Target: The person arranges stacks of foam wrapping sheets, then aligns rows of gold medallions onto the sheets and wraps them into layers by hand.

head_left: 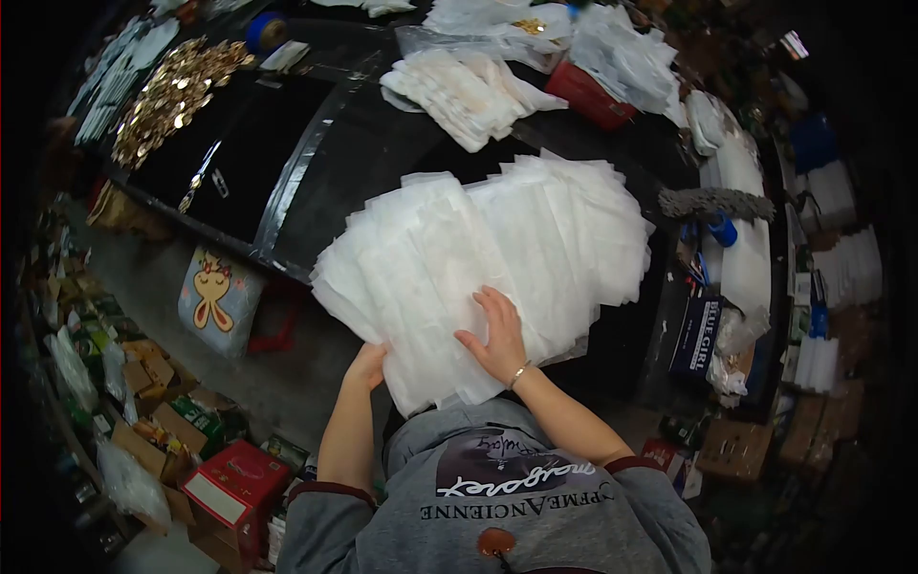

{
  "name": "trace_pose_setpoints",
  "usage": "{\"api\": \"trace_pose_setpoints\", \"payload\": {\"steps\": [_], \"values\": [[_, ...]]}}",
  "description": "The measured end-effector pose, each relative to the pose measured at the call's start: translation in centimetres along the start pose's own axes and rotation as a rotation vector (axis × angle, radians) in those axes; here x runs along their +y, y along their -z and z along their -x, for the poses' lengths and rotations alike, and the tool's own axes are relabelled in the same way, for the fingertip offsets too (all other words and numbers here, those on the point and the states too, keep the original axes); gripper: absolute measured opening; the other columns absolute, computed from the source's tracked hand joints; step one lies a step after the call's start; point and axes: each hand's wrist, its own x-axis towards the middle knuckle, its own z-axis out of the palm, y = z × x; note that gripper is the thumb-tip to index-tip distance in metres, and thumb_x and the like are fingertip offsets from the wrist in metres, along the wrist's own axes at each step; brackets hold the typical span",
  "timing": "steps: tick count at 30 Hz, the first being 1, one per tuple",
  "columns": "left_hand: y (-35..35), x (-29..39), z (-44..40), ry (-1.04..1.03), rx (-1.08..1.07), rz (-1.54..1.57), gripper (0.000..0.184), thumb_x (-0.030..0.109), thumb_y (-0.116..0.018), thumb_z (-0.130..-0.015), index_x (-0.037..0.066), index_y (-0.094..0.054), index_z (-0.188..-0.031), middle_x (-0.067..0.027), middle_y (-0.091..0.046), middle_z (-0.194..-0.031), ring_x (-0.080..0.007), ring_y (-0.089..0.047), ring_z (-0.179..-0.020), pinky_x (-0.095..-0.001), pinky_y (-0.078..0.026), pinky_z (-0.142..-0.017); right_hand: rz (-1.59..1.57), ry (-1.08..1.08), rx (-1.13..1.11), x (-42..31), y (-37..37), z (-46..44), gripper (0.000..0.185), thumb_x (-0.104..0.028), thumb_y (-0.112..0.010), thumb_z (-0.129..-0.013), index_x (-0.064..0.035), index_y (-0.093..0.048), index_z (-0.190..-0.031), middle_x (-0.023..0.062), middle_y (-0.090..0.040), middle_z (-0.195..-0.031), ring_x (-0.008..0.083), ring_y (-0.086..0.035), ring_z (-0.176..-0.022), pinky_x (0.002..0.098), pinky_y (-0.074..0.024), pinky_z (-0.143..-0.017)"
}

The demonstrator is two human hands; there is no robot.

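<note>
A broad fan of overlapping white translucent sheets or bags (430,258) lies on the black table, its near edge reaching the person's chest. At the left near edge of this stack, my left hand (368,365) has its fingers closed on the sheets, the thumb along the rim. My right hand (497,340) lies on top of the stack, palm down with fingers and thumb spread. A bracelet circles the right wrist. Beyond the stack lies a smaller pile of white bags (469,96).
Gold-coloured discs (177,96) are heaped at the table's far left. A red container (591,96) stands at the back. On the right are a grey fuzzy duster (717,203) and a dark blue box (696,333). Cardboard boxes (734,450) sit on the floor.
</note>
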Motion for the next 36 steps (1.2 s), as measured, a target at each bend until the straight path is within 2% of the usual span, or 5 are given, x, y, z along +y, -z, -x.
{"api": "trace_pose_setpoints", "payload": {"steps": [10,19,25,27,36], "values": [[-1.3,5.8,7.1,-0.217,0.174,-0.343,0.043,0.008,-0.065,-0.081,-0.009,-0.058,-0.12,-0.0172,-0.066,-0.107,-0.0252,-0.064,-0.088,-0.0305,-0.052,-0.077,0.329,-0.314,0.439,9.5,5.1,0.1,0.068,-0.033,-0.07,-0.083,0.0005,-0.041,-0.134,0.0218,-0.043,-0.137,0.0395,-0.046,-0.121,0.0432,-0.0354,-0.105],[-12.9,10.8,11.9,-0.586,0.246,-1.25,0.036,0.018,-0.073,-0.075,-0.006,-0.064,-0.101,-0.0167,-0.068,-0.087,-0.0278,-0.061,-0.07,-0.0344,-0.05,-0.065,-0.397,-1.067,0.205,10.8,3.6,5.3,0.075,-0.044,-0.072,-0.083,0.0109,-0.046,-0.128,0.0233,-0.058,-0.115,0.0275,-0.06,-0.098,0.0326,-0.0511,-0.084],[-21.8,2.2,7.0,-0.819,-0.417,-1.299,0.059,0.022,-0.077,-0.077,-0.002,-0.054,-0.126,-0.0188,-0.061,-0.118,-0.0296,-0.064,-0.084,-0.0332,-0.051,-0.077,-0.974,-1.176,-0.195,7.8,5.8,4.8,0.066,-0.048,-0.059,-0.092,0.0062,-0.051,-0.128,0.0242,-0.06,-0.12,0.0286,-0.061,-0.103,0.0352,-0.051,-0.088],[-23.0,1.4,5.9,-0.545,-0.498,-1.075,0.063,0.019,-0.076,-0.078,-0.003,-0.049,-0.131,-0.0178,-0.057,-0.122,-0.0263,-0.061,-0.095,-0.0321,-0.049,-0.084,-1.897,-1.07,-0.112,8.9,5.8,5.6,0.063,-0.051,-0.047,-0.097,0.0017,-0.05,-0.133,0.0204,-0.06,-0.123,0.0284,-0.06,-0.11,0.0336,-0.0543,-0.085],[-17.7,2.5,-1.9,-0.193,0.233,-0.647,0.059,0.027,-0.075,-0.084,-0.005,-0.05,-0.127,-0.0196,-0.06,-0.117,-0.026,-0.061,-0.098,-0.0308,-0.049,-0.087,-1.728,-1.011,0.427,11.2,9.2,7.0,0.055,-0.042,-0.045,-0.1,-0.0033,-0.046,-0.139,0.0167,-0.059,-0.128,0.0277,-0.061,-0.112,0.0346,-0.0545,-0.09]]}}
